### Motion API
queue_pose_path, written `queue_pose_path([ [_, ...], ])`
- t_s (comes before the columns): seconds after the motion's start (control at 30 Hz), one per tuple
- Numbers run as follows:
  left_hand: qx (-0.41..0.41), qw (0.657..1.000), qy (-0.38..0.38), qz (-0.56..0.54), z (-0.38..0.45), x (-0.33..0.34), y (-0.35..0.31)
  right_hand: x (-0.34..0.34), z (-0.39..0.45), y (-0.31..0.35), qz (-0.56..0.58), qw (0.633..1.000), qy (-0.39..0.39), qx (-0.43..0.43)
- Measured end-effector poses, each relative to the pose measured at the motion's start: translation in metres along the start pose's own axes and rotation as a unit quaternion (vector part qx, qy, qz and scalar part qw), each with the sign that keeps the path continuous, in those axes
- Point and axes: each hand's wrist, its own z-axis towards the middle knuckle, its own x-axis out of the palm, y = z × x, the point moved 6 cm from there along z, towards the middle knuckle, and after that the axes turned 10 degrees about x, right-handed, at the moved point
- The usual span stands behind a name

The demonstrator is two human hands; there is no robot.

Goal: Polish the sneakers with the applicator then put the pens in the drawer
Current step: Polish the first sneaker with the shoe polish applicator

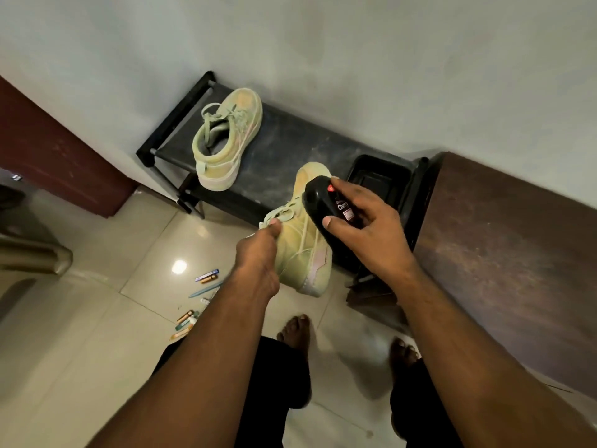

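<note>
The light is dim and a little greenish. One lamp makes a bright glare spot on the glossy floor. Straight edges bend toward the corners, and details are soft.

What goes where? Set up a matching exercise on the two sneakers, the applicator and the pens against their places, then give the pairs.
Things:
1. sneaker with pink sole
2. second sneaker
3. applicator
4. pens

Places:
A. lying on the floor tiles
B. gripped by the right hand
C. resting on the black rack
D. held up by the left hand

Pairs: 1-D, 2-C, 3-B, 4-A
</note>
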Motion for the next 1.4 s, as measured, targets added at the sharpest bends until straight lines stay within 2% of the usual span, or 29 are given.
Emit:
queue_pose_path([
  [0.1, -0.011, 0.999, 0.036, 0.028, 0.010, -0.007, 0.010, 0.007, -0.004, 0.003, -0.063, 0.998, -0.003, -0.028],
  [0.23, -0.033, 0.998, 0.048, -0.008, 0.013, 0.010, 0.009, 0.017, -0.009, -0.009, -0.184, 0.982, 0.002, -0.052],
  [0.4, -0.004, 0.999, 0.014, -0.037, 0.017, 0.026, 0.004, 0.024, -0.007, -0.015, -0.273, 0.959, 0.045, -0.056],
  [0.53, 0.045, 0.998, -0.026, 0.033, 0.017, 0.028, -0.003, 0.021, 0.006, -0.013, -0.333, 0.939, 0.048, -0.066],
  [0.73, 0.118, 0.983, -0.023, 0.138, 0.009, 0.030, -0.016, 0.012, 0.024, -0.014, -0.318, 0.947, -0.026, -0.017],
  [0.97, 0.109, 0.974, 0.027, 0.198, 0.010, 0.027, -0.024, 0.007, -0.014, -0.016, -0.167, 0.986, 0.005, 0.012],
  [1.13, 0.092, 0.970, 0.079, 0.210, 0.011, 0.042, -0.033, -0.003, 0.000, -0.020, -0.125, 0.986, -0.100, 0.054],
  [1.4, 0.137, 0.961, 0.073, 0.230, 0.011, 0.053, -0.039, -0.005, -0.014, -0.021, -0.018, 0.993, -0.088, 0.077],
])
